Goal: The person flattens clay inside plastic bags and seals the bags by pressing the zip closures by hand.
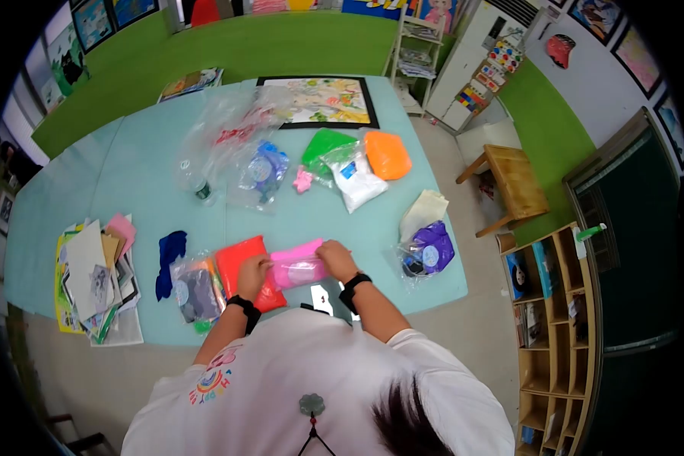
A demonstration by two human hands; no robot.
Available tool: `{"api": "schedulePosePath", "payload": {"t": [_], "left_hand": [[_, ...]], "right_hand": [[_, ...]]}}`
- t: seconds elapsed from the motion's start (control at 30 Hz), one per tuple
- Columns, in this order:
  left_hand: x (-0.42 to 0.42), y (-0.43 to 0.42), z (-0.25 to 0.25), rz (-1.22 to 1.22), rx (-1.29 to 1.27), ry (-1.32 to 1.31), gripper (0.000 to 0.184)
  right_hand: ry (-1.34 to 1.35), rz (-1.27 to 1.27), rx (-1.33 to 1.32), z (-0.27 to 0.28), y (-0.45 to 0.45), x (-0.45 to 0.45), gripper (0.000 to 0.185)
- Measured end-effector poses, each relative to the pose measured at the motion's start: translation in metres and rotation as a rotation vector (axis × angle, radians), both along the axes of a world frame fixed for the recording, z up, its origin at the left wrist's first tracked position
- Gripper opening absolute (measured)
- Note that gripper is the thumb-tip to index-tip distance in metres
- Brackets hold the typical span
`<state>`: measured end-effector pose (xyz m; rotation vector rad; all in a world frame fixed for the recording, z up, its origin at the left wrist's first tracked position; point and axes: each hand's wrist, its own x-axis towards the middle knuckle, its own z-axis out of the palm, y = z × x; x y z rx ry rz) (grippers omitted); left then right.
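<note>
A pink packet (298, 266) in clear plastic, apparently modelling clay, is stretched between my two hands near the table's front edge. My left hand (254, 277) pinches its left end, in front of a flat red packet (238, 260). At the other end, my right hand (337, 259) has its fingers closed on the upper right corner. Just left of the red packet lies a clear bag with a dark grey lump (199, 295), and beyond that a dark blue piece (171, 262). A phone-like shiny object (321, 299) shows partly below the pink packet.
Green (328, 150), orange (387, 156) and white packets (355, 181) lie farther back, near a small pink lump (302, 180). A bottle (197, 186) stands by crumpled plastic (239, 121). Purple packet (435, 249) sits right; papers (95, 270) are piled left.
</note>
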<state>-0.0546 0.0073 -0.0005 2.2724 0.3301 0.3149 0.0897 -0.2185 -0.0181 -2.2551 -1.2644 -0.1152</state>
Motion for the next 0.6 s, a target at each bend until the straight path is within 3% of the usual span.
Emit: {"api": "schedulePosePath", "payload": {"t": [0.27,0.37,0.43,0.5,0.6], "left_hand": [[0.005,-0.001,0.014,0.040,-0.053,-0.017,0.016],[0.008,-0.001,0.004,0.045,-0.053,-0.044,0.016],[0.012,0.000,0.003,0.077,-0.007,-0.032,0.015],[0.013,0.001,0.009,0.102,0.159,0.026,0.020],[0.020,-0.019,0.013,0.242,0.393,-0.149,0.033]], "right_hand": [[0.047,-0.142,0.016,0.012,-0.008,-0.002,0.007],[0.178,-0.314,0.016,-0.001,-0.001,-0.003,0.013],[0.290,-0.322,0.051,0.011,0.001,-0.004,0.018],[0.278,-0.363,0.333,-0.011,0.002,0.007,0.017],[0.280,-0.562,0.306,-0.004,-0.005,-0.001,0.022]]}}
